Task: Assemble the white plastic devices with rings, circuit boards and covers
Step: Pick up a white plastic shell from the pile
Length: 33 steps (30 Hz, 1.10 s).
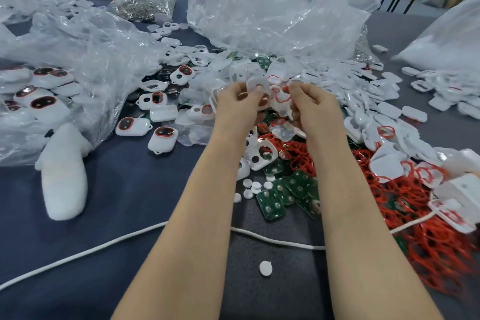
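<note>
A worker's left hand (239,101) grips a white plastic cover (255,86) above the table (130,189), while the right hand (314,104) pinches a red ring (280,97) just beside it, apparently to seat it (fingers hide the fit). Green circuit boards (283,195) and spare rings (428,241) lie within reach; finished devices (163,138) sit left.
</note>
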{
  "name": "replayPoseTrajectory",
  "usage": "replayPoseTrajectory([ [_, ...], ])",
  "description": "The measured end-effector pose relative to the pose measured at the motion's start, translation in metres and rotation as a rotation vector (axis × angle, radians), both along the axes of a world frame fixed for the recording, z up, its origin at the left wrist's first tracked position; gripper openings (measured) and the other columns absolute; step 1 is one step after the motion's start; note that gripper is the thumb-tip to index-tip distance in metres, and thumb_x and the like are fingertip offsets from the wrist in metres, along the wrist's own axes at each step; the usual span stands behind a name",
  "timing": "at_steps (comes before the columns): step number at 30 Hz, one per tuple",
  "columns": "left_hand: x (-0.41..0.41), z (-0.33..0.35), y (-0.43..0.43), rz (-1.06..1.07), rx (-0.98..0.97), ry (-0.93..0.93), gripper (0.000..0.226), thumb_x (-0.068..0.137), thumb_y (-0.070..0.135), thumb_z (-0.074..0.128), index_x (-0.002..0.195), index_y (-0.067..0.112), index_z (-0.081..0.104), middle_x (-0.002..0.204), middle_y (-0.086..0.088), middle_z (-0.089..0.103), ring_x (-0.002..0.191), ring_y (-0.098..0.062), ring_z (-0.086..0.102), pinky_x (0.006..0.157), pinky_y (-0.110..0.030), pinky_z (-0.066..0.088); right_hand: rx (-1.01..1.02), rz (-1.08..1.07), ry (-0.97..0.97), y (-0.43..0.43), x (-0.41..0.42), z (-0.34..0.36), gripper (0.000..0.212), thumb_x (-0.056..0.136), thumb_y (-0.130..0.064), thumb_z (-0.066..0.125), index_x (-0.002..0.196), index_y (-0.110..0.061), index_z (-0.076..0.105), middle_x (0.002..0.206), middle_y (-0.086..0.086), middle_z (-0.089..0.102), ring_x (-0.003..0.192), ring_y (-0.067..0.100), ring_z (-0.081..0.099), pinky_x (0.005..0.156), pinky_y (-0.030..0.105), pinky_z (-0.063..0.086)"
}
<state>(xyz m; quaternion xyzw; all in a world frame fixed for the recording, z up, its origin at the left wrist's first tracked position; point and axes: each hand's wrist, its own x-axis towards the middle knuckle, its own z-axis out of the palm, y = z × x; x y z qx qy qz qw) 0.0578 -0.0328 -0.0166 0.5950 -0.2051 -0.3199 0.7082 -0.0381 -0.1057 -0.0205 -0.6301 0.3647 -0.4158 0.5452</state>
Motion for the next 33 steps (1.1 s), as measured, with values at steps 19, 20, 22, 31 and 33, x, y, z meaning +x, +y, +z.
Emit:
replayPoseTrajectory([
  [19,0.000,-0.023,-0.006,-0.007,-0.072,0.118,0.013,0.098,0.014,0.053,0.108,0.009,0.060,0.088,-0.004,0.072,0.075,-0.013,0.070,0.065,-0.022,0.057,-0.123,0.104,0.090,0.005,-0.006,-0.012,0.016,0.089,-0.013,0.065,0.106,-0.013,0.066,0.097,0.012,0.070,0.087,0.019,0.069,0.079,0.031,0.058],
  [20,-0.001,-0.023,-0.005,0.001,-0.063,0.118,0.009,0.098,0.015,0.053,0.104,0.012,0.060,0.087,-0.003,0.071,0.074,-0.013,0.070,0.064,-0.022,0.056,-0.116,0.113,0.084,0.005,-0.006,-0.012,0.016,0.090,-0.011,0.064,0.105,-0.014,0.068,0.098,0.012,0.070,0.089,0.022,0.069,0.081,0.034,0.058],
  [22,-0.002,-0.022,-0.005,0.013,-0.060,0.127,0.005,0.098,0.015,0.053,0.097,0.016,0.058,0.088,-0.006,0.070,0.074,-0.018,0.069,0.066,-0.026,0.058,-0.113,0.128,0.055,0.007,-0.005,-0.011,0.015,0.091,-0.007,0.061,0.100,-0.017,0.069,0.099,0.011,0.070,0.088,0.021,0.070,0.079,0.032,0.058],
  [31,-0.004,-0.022,-0.007,-0.028,-0.069,0.045,0.007,0.098,0.010,0.053,0.096,0.013,0.058,0.096,-0.013,0.069,0.086,-0.023,0.069,0.083,-0.035,0.058,-0.235,-0.033,0.113,0.010,0.003,-0.014,0.015,0.091,-0.007,0.059,0.099,-0.010,0.071,0.101,0.006,0.071,0.083,0.015,0.071,0.077,0.031,0.058],
  [33,-0.006,-0.021,-0.007,-0.040,-0.075,0.033,0.008,0.098,0.008,0.052,0.103,0.008,0.058,0.097,-0.014,0.069,0.086,-0.024,0.068,0.088,-0.039,0.056,-0.285,-0.079,0.155,0.011,0.004,-0.015,0.012,0.091,-0.010,0.061,0.098,-0.013,0.070,0.098,0.003,0.070,0.089,0.017,0.067,0.082,0.034,0.055],
])
